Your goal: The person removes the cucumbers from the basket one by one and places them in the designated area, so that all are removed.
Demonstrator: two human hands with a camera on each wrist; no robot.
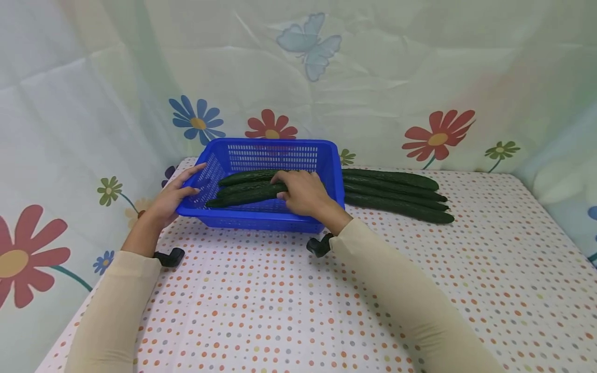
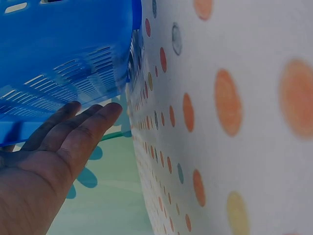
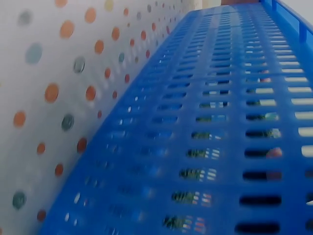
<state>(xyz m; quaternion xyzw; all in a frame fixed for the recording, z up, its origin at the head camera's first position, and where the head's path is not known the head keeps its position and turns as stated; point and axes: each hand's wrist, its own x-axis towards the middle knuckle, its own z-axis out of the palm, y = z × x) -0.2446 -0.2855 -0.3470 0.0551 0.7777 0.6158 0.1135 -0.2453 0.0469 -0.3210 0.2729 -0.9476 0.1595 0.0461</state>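
A blue plastic basket (image 1: 261, 213) with slotted walls stands at the back of the table. Inside it lie long dark green cucumbers (image 1: 242, 188), side by side. My right hand (image 1: 305, 192) reaches over the near wall and grips the right end of the front cucumber; its palm hides that end. At the basket's left side, my left hand (image 1: 170, 199) holds the rim, thumb and a finger over the edge. The left wrist view shows other fingers (image 2: 88, 129) stretched along the outside of the wall. Only the slotted wall (image 3: 210, 122) fills the right wrist view, hiding the right hand.
Several more cucumbers (image 1: 396, 194) lie in a row on the table, right of the basket and close against it. A dotted cloth (image 1: 261, 300) covers the table. Behind hangs a curtain (image 1: 373, 93) printed with flowers and a butterfly.
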